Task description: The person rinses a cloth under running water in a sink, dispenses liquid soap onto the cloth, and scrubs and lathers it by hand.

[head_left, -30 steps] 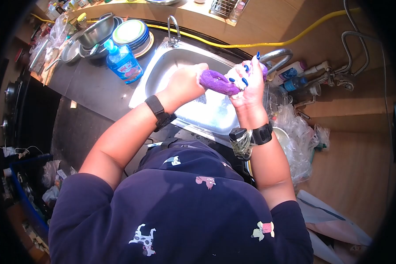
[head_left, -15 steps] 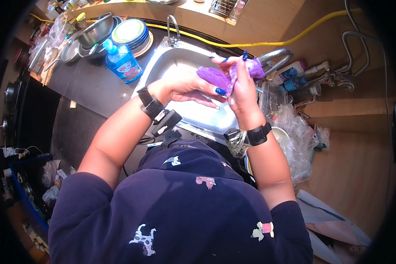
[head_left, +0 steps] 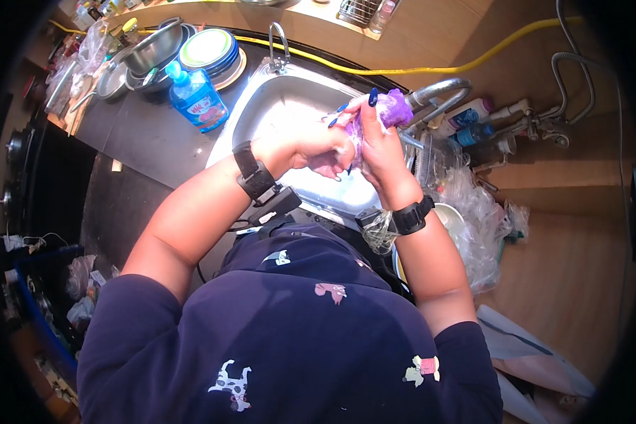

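A soapy purple cloth [head_left: 396, 108] is bunched up in my hands over the steel sink [head_left: 265, 101], near its right side. My right hand [head_left: 383, 153] is closed round the cloth, with its thumb pointing up and part of the cloth sticking out beyond it. My left hand [head_left: 309, 147] presses against the cloth from the left, its fingers curled onto it. White foam covers the fingers and parts of the cloth. The hands hide the middle of the cloth.
A blue dish soap bottle [head_left: 199, 106] stands left of the sink, by stacked plates [head_left: 208, 49] and a metal pot [head_left: 155, 48]. A thin tap [head_left: 278, 46] rises at the back; a thicker curved spout [head_left: 442, 86] is at the right. Plastic bags [head_left: 470, 226] lie right.
My left hand has moved right and closed on the near part of the cloth, which earlier spread out leftward between the hands. The cloth is now more bunched.
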Action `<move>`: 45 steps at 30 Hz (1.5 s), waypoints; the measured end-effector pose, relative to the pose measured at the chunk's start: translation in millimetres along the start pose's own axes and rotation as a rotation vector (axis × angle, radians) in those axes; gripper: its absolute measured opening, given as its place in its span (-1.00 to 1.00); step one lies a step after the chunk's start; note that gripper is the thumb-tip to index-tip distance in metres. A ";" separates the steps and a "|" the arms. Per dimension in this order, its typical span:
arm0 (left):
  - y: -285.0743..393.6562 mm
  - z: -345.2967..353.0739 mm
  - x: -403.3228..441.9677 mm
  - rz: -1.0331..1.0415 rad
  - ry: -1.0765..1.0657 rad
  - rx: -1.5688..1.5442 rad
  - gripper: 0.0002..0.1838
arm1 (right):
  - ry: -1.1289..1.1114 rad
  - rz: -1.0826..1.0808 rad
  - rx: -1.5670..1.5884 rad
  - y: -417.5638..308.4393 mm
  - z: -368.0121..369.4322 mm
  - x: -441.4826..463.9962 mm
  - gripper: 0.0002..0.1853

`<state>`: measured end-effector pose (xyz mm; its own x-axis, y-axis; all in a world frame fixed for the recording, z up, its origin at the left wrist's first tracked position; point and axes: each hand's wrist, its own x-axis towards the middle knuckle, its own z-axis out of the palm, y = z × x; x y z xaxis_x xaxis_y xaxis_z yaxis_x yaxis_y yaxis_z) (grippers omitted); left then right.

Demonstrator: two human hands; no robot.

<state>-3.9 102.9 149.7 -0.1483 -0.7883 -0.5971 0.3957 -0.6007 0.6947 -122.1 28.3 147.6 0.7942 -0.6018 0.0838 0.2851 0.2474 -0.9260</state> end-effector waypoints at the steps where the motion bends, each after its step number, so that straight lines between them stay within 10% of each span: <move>1: -2.3 -0.8 1.1 0.039 0.000 0.009 -0.90 | 0.024 0.001 0.017 0.3 1.0 -0.1 -0.65; 45: -2.9 -13.1 1.7 0.497 0.126 0.919 -0.76 | 0.152 0.035 0.089 12.9 -10.4 10.1 -0.67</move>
<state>6.6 105.0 141.4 -0.0418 -0.9858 -0.1624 -0.4613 -0.1251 0.8784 -116.0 17.6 132.7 0.7161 -0.6979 -0.0107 0.3104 0.3323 -0.8906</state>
